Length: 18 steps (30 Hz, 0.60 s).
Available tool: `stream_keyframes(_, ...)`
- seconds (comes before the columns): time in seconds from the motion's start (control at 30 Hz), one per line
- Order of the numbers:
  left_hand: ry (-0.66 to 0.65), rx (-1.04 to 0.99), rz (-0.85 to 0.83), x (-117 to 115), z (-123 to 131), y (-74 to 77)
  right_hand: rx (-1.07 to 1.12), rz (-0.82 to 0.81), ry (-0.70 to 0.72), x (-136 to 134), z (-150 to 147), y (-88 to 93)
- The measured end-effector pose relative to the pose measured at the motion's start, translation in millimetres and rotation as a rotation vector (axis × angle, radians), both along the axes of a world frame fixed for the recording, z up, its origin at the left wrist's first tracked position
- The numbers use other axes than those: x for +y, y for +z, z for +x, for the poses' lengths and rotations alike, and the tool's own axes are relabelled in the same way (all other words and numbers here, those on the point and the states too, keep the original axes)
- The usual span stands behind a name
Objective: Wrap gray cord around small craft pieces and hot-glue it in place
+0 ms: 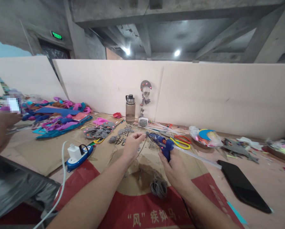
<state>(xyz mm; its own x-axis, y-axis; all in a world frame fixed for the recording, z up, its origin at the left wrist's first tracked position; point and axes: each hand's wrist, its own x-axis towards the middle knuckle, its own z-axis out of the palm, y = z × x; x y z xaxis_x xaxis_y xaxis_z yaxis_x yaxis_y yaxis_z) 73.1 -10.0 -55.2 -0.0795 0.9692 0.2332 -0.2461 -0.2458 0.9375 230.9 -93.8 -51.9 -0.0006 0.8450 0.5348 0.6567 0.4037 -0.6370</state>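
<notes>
My right hand (176, 167) is wrapped round the handle of a blue hot glue gun (165, 145), its nozzle pointing left. A long clear glue stick (197, 156) sticks out of the gun's back. Just left of the nozzle, my left hand (134, 144) pinches a thin grey cord (142, 148) near a small grey piece, whose shape I cannot make out. The cord hangs down over the cardboard. Between my forearms lies a coiled bundle of grey cord (158, 187). Scissors with yellow and red handles (182, 142) rest behind the gun.
A power strip (79, 156) with a white plug stands left, and a black phone (244, 186) lies right. Behind are a water bottle (130, 111), grey felt pieces (99, 131) and a hanging grey ornament (146, 92). Another person's arm (1, 127) enters at far left.
</notes>
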Motion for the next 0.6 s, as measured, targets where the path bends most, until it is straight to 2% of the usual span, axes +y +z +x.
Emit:
stream_keyframes(0.23, 0.004, -0.018, 0.005, 1, 0, -0.5, 0.098, -0.023, -0.038, 0, 1, 1.8)
stream_keyframes(0.47, 0.041, -0.130, -0.113, 6, -4, 0.8, 0.598, -0.409, 0.047, 19, 27, 7.6)
stream_keyframes(0.53, 0.024, -0.145, -0.117, 6, -4, 1.6, 0.630, -0.536, 0.051, 29, 43, 6.3)
stream_keyframes(0.6, 0.009, -0.144, -0.099, 4, -3, 2.2, 0.539, -0.558, 0.008, 38, 61, 1.3)
